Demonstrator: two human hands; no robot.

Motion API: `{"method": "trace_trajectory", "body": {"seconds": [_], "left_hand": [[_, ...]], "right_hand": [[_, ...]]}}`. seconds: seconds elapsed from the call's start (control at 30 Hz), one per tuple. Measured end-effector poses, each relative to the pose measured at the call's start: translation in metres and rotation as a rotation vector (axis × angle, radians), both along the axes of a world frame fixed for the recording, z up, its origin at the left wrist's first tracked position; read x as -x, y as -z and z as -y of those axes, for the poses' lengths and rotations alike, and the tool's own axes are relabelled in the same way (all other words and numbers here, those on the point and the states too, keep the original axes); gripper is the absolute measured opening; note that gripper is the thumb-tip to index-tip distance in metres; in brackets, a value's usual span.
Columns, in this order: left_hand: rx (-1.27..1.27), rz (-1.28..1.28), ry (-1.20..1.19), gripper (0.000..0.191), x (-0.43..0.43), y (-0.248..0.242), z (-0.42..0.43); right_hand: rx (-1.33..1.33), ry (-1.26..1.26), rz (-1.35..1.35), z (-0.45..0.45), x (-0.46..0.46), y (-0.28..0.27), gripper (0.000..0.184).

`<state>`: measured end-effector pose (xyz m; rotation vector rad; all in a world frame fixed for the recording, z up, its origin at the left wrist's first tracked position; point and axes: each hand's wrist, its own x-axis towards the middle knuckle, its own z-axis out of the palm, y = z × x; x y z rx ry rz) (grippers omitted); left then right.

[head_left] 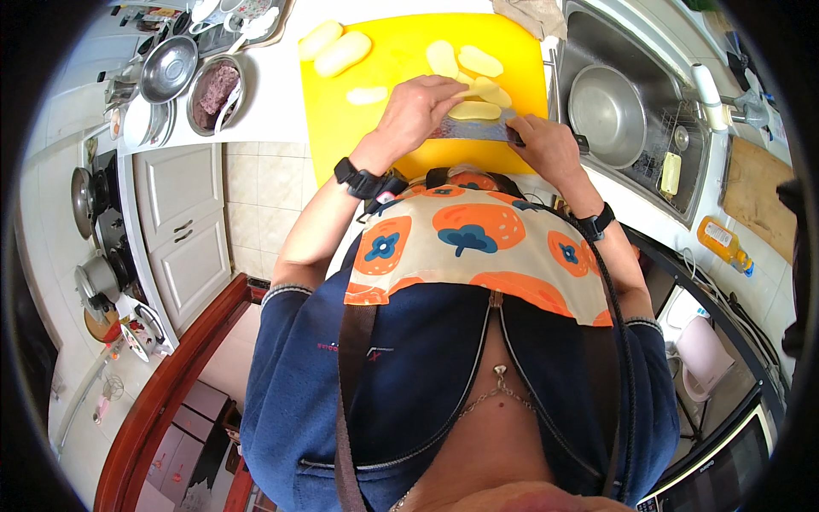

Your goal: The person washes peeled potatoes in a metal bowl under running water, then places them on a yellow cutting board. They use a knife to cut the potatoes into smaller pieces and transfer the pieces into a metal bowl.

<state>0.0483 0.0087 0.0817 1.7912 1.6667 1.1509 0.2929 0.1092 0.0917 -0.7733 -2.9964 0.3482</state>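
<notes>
My right hand point(548, 146) grips the dark handle of a kitchen knife point(475, 131), whose broad metal blade lies nearly flat over a yellow cutting board point(409, 51). A pale potato slice point(475, 111) rests along the blade's far edge. The fingertips of my left hand point(417, 107) pinch another thin potato slice point(472, 91) just beyond the blade. Two loose slices lie farther back, one potato slice point(442, 59) beside another. At the board's far left are two peeled potato pieces point(343, 54), and a small potato piece point(367, 96) sits nearer my left wrist.
To the right, a metal basin point(606, 116) stands in the steel sink point(665, 67). On the left counter are a metal bowl of minced meat point(221, 96), another metal bowl point(169, 68) and stacked plates point(148, 121). A beige cloth point(532, 16) touches the board's far right corner.
</notes>
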Motion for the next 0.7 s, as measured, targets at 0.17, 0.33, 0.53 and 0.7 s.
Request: {"method": "trace_trajectory", "body": {"seconds": [0.17, 0.33, 0.53, 0.7], "left_hand": [[0.245, 0.031, 0.173, 0.035, -0.006, 0.007, -0.004], [0.536, 0.126, 0.298, 0.038, 0.008, 0.003, -0.014], [0.411, -0.055, 0.344, 0.036, 0.033, 0.005, -0.034], [0.244, -0.317, 0.392, 0.038, 0.068, 0.024, -0.083]], "right_hand": [[-0.015, -0.026, -0.031, 0.0, 0.001, -0.003, 0.022], [-0.042, -0.146, -0.052, 0.003, 0.003, -0.005, 0.022], [0.0, -0.096, -0.1, 0.004, -0.007, -0.012, 0.026], [0.03, -0.004, -0.141, 0.006, -0.031, -0.021, 0.031]]}}
